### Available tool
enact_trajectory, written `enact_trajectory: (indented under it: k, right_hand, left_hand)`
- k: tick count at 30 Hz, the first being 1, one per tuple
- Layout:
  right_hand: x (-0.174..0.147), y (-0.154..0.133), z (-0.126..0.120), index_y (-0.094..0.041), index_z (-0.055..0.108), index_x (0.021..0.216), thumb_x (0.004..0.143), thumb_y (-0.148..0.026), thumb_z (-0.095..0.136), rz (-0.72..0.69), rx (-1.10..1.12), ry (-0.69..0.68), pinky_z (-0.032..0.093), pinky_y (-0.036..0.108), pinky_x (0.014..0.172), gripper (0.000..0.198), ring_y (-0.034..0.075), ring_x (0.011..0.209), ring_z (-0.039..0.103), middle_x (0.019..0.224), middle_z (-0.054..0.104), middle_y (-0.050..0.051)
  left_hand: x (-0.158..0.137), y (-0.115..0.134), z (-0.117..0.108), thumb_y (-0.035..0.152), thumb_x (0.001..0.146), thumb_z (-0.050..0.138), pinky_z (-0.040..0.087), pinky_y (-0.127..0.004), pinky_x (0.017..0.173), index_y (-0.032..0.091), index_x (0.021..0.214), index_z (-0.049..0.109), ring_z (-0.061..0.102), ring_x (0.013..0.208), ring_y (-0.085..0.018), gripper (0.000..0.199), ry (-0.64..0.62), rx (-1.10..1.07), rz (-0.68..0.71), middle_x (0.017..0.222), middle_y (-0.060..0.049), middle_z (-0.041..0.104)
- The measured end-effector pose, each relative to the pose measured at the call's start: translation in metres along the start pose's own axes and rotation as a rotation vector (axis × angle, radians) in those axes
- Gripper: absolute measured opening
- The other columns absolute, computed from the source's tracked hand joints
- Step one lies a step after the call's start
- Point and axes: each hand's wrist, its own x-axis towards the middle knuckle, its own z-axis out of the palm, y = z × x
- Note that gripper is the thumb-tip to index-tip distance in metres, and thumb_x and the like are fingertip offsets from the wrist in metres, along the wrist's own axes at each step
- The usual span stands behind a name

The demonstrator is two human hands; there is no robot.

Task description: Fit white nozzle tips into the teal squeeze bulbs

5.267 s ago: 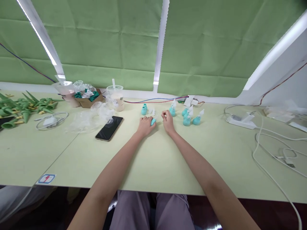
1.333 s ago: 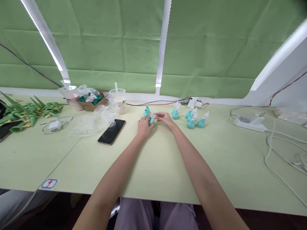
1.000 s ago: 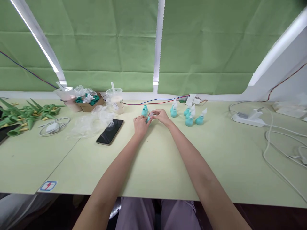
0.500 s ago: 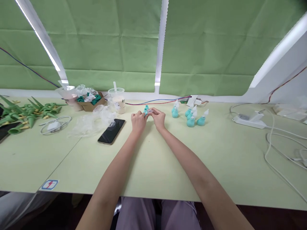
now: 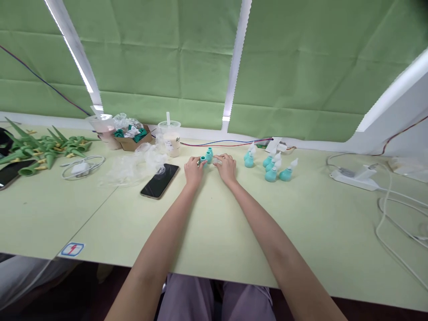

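Observation:
My left hand (image 5: 193, 171) is closed around a small teal rubber bulb (image 5: 202, 159), its open neck facing up. Just behind it stand two more teal bulbs (image 5: 209, 156), also open-necked. My right hand (image 5: 227, 168) pinches a small translucent nozzle (image 5: 216, 160) between thumb and fingers, a short way right of the bulbs. Farther right on the table, several teal bulbs (image 5: 270, 174) stand with pale pointed nozzles fitted on top.
A phone (image 5: 159, 181) and crumpled clear plastic bags (image 5: 125, 168) lie to the left. Behind them are drink cups (image 5: 171, 139) and a cardboard box (image 5: 132, 143). Green cone-shaped parts (image 5: 47, 149) are piled far left. A power strip (image 5: 356, 178) with cables sits at the right.
My hands have moved apart; before, they met over a bulb and a clear piece. More open bulbs now show between them. The whole view has shifted slightly.

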Motion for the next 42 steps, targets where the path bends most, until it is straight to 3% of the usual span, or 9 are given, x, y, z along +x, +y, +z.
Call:
enact_trajectory:
  k: [4, 15, 23, 32, 36, 42]
  right_hand:
    - [0.001, 0.000, 0.002, -0.024, 0.062, 0.108, 0.084, -0.022, 0.054, -0.013, -0.090, 0.013, 0.027, 0.037, 0.080, 0.025, 0.024, 0.098, 0.048, 0.104, 0.061, 0.009]
    - [0.002, -0.001, 0.002, -0.021, 0.055, 0.106, 0.085, -0.026, 0.053, 0.023, -0.086, 0.035, 0.024, 0.036, 0.078, 0.022, 0.024, 0.095, 0.048, 0.096, 0.063, 0.009]
    - [0.002, -0.003, -0.002, -0.020, 0.054, 0.103, 0.084, -0.025, 0.056, 0.039, -0.078, 0.021, 0.023, 0.034, 0.076, 0.019, 0.024, 0.094, 0.048, 0.094, 0.064, 0.008]
    - [0.001, -0.003, 0.000, -0.022, 0.052, 0.111, 0.082, -0.026, 0.058, 0.015, -0.091, 0.033, 0.025, 0.035, 0.079, 0.030, 0.024, 0.096, 0.047, 0.101, 0.061, 0.009]
    - [-0.001, -0.009, -0.008, -0.022, 0.050, 0.116, 0.086, -0.031, 0.050, 0.036, -0.063, 0.133, 0.028, 0.037, 0.083, 0.031, 0.024, 0.101, 0.045, 0.110, 0.057, 0.010]
    - [0.002, 0.009, -0.034, -0.020, 0.042, 0.125, 0.087, -0.029, 0.039, 0.206, -0.133, 0.455, 0.024, 0.044, 0.097, 0.039, 0.025, 0.124, 0.031, 0.136, 0.037, 0.012]
  left_hand:
    - [0.000, 0.000, 0.004, 0.035, 0.084, 0.053, 0.041, -0.029, 0.077, 0.022, 0.099, 0.063, 0.060, 0.080, -0.016, 0.022, -0.069, 0.002, 0.023, 0.101, -0.005, 0.062]
    - [-0.004, -0.002, 0.008, 0.027, 0.080, 0.058, 0.045, -0.029, 0.077, 0.023, 0.114, 0.051, 0.059, 0.090, -0.018, 0.035, -0.078, -0.004, 0.026, 0.111, -0.006, 0.055]
    - [-0.001, -0.004, 0.011, 0.022, 0.078, 0.059, 0.046, -0.028, 0.077, 0.020, 0.098, 0.053, 0.058, 0.084, -0.015, 0.021, -0.060, -0.140, 0.005, 0.103, -0.005, 0.056]
    - [0.001, -0.007, 0.014, 0.020, 0.077, 0.059, 0.047, -0.030, 0.079, 0.019, 0.101, 0.051, 0.059, 0.082, -0.014, 0.025, -0.075, -0.209, -0.015, 0.107, -0.007, 0.052]
    - [0.002, -0.010, 0.018, 0.020, 0.077, 0.059, 0.047, -0.032, 0.080, 0.018, 0.106, 0.049, 0.058, 0.080, -0.014, 0.030, -0.076, -0.249, -0.001, 0.109, -0.008, 0.049]
    - [0.000, -0.009, 0.015, 0.025, 0.077, 0.060, 0.044, -0.039, 0.087, 0.017, 0.118, 0.041, 0.054, 0.099, -0.022, 0.045, 0.021, -0.218, 0.067, 0.119, -0.014, 0.043]
